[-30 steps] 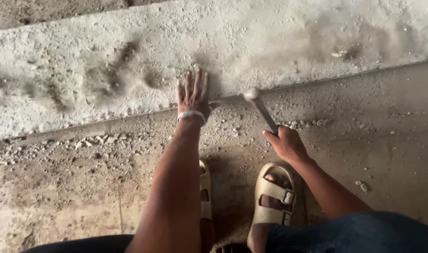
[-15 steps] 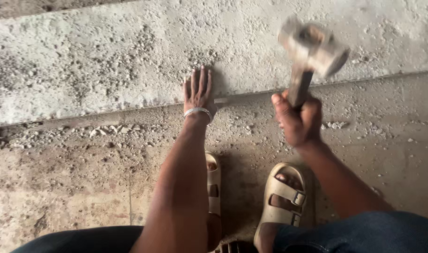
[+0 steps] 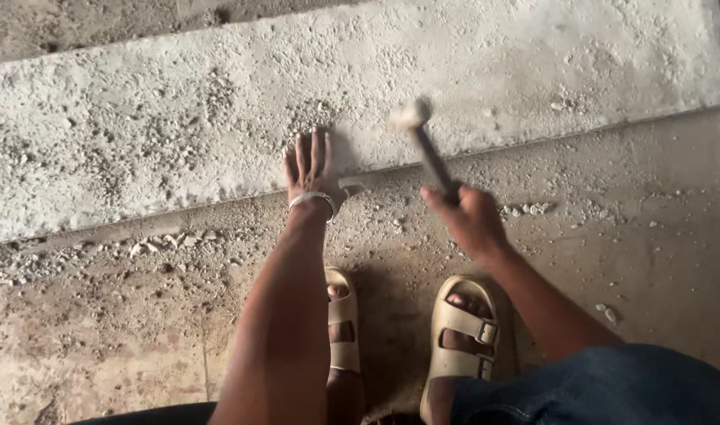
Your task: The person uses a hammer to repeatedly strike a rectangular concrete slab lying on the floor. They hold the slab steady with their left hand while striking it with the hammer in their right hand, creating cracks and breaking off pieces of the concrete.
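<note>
Loose grey stone chips [image 3: 163, 242] lie along the edge of the rough pale concrete slab [image 3: 179, 118]. The left hand [image 3: 311, 169] rests flat, fingers spread, on that edge. The right hand [image 3: 468, 216] is closed around the dark handle of a blurred metal-headed hammer [image 3: 424, 142] over the slab. Beige two-strap sandals [image 3: 460, 338] stand on the dusty brown floor [image 3: 651, 236].

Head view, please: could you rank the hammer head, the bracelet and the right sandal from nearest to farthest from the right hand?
From the right hand:
1. Hammer head, up-left over the slab.
2. Right sandal, below; nearly as close, so 1 and 2 are hard to separate.
3. Bracelet, left, on the other wrist.
</note>
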